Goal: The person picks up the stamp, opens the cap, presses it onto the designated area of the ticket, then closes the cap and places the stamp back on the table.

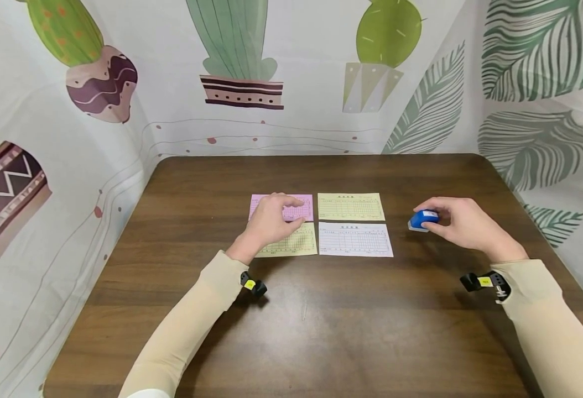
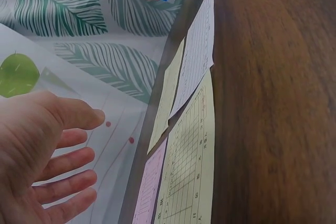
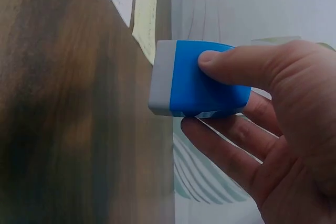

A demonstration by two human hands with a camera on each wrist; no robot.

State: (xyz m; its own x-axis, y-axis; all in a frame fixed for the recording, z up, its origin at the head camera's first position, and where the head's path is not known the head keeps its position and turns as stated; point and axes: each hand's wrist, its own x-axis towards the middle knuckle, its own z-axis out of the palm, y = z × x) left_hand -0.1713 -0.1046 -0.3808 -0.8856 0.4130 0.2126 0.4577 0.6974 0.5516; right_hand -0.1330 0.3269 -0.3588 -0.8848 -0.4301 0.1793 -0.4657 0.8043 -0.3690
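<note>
My right hand (image 1: 463,221) pinches a blue stamp (image 1: 422,219) with a grey base between thumb and fingers. It holds the stamp over the right part of the table, to the right of the paper slips. In the right wrist view the thumb lies on one broad side of the stamp and fingers are behind and below it. My left hand (image 1: 267,218) is over a pink printed slip (image 1: 307,200) and a yellow slip (image 1: 301,243), its thumb and fingers apart with nothing between them. It covers part of both slips in the head view.
Another yellow slip (image 1: 351,207) lies at the back right of the group, with a white slip (image 1: 355,240) in front of it. All lie on a brown wooden table (image 1: 321,320). A patterned cloth (image 1: 311,50) hangs behind and beside the table.
</note>
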